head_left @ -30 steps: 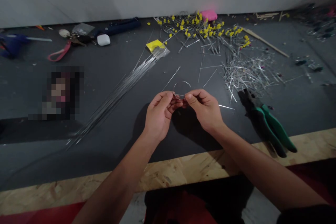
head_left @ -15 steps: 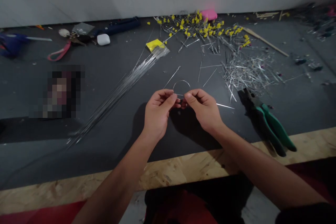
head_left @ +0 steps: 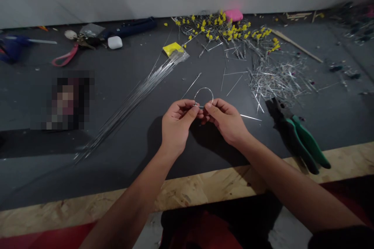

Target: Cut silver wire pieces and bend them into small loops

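Note:
A thin silver wire bent into a loop [head_left: 203,88] is held between my two hands, its round part standing up above the fingertips. My left hand [head_left: 177,122] pinches one side of it between thumb and fingers. On the other side my right hand [head_left: 228,120] pinches it the same way, thumb on top. The wire's lower part is partly covered by the fingers. Past my left fingertips, a short twisted wire [head_left: 191,85] lies on the dark tabletop. One more straight wire [head_left: 250,117] lies beside my right hand.
A bundle of long straight wires [head_left: 128,105] lies to the left. Pliers with green handles [head_left: 304,140] rest at the right, near a heap of short wires [head_left: 274,79]. Wires with yellow tips [head_left: 230,31] and a wooden stick [head_left: 296,45] lie toward the wall.
The loop has shifted slightly to the right and stands a little higher above the fingers. My hands have drawn slightly closer together, both still pinching the wire.

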### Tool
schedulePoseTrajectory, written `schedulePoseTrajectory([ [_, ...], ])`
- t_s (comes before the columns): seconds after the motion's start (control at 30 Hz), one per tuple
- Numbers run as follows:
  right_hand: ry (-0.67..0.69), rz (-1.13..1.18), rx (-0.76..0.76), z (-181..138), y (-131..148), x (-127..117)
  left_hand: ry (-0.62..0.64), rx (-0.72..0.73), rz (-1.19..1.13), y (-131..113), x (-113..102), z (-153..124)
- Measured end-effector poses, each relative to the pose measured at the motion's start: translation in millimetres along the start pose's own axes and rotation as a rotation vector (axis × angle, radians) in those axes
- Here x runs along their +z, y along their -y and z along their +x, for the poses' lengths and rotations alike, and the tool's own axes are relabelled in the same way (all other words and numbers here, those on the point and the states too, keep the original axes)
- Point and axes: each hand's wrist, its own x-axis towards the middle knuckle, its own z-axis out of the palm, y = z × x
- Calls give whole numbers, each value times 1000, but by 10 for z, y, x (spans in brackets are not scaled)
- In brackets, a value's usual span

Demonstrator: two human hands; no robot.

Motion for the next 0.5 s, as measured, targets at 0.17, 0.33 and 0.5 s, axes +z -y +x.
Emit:
schedulePoseTrajectory([
  [0.17, -35, -70, -29, -11, -7, 15, -26, -61, -43, -32, 29, -1],
  [0.33, -50, -92, -65, -30, 0, 24, -10, -146, -138, -59, 26, 17],
  [0.5, -43, -81, -61, -31, -13, 17, -1, -207, -179, -65, 12, 28],
])
